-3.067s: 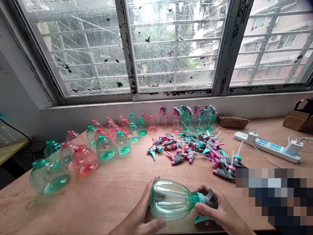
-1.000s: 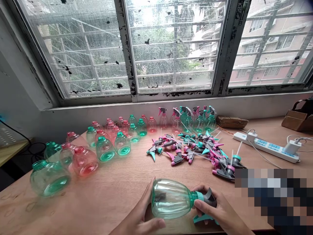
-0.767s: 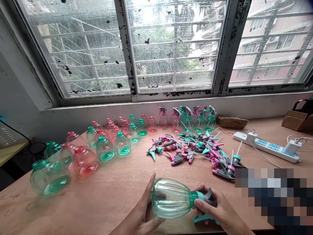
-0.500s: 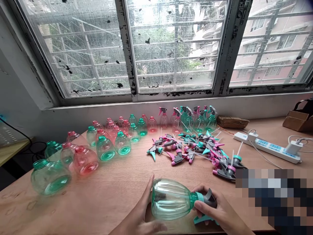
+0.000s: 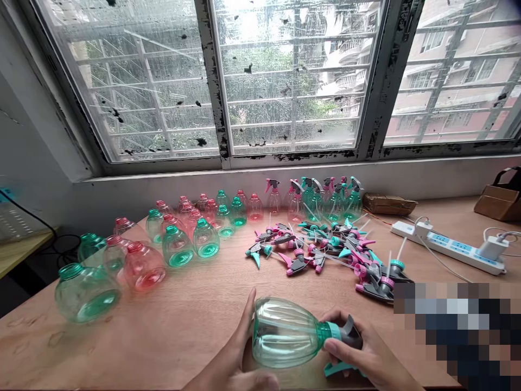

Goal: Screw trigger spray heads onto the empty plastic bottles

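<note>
A clear green spray bottle (image 5: 285, 332) lies on its side above the table's front edge, its base to the left. My left hand (image 5: 232, 353) is wrapped round the base end, one finger along the far side and the thumb below; its other fingers are hidden. At the neck, my right hand (image 5: 366, 353) is closed on the grey and teal trigger sprayer head (image 5: 350, 332), with thumb and fingers round the teal collar. The teal trigger points down towards me. Beyond the bottle lies a pile of loose pink, teal and grey sprayer heads (image 5: 299, 262).
Several green and pink bottles without heads, one a green bottle (image 5: 87, 293), stand at the left. Bottles with sprayers (image 5: 334, 203) stand by the wall. At right are a power strip (image 5: 448, 247) with cords, a brown parcel (image 5: 388, 204) and a brown box (image 5: 499, 198).
My left thumb has curled in a little below the bottle. The view has shifted slightly; the bottle and my right hand hold nearly the same pose.
</note>
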Motion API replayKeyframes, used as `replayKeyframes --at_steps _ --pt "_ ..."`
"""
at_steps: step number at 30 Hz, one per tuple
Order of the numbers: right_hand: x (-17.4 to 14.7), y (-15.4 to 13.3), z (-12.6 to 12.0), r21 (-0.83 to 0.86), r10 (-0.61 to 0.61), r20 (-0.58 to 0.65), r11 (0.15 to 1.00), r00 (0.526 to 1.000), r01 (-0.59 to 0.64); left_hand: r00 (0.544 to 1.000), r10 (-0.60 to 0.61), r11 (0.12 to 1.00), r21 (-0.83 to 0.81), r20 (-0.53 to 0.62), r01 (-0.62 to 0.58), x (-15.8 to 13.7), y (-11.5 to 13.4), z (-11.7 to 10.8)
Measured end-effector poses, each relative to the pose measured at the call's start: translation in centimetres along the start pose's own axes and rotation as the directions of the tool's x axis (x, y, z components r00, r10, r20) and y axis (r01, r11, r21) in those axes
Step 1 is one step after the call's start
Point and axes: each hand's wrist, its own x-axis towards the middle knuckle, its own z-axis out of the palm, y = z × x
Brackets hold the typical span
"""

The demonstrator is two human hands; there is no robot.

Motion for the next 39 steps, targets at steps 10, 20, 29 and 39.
replayKeyframes --at_steps 10,20,29,39 --pt "0.0 0.0 -0.1 0.007 -0.012 0.01 1.0 1.0 0.012 0.999 0.048 0.992 0.113 0.005 -0.048 -0.1 0.2 0.1" --pt "-0.1 -0.3 -0.1 0.002 0.015 0.013 1.0 1.0 -0.015 0.998 0.036 0.995 0.093 0.048 -0.041 -0.2 -0.7 -0.3" --pt "-0.1 -0.1 -0.2 0.011 -0.007 0.026 1.0 1.0 0.006 0.999 -0.016 0.999 0.04 0.044 0.015 -0.1 0.2 -0.1" --pt "0.0 -0.1 -0.1 0.006 -0.001 -0.012 1.0 1.0 0.001 1.0 -0.013 0.987 0.16 -0.027 0.017 0.6 0.5 -0.2"
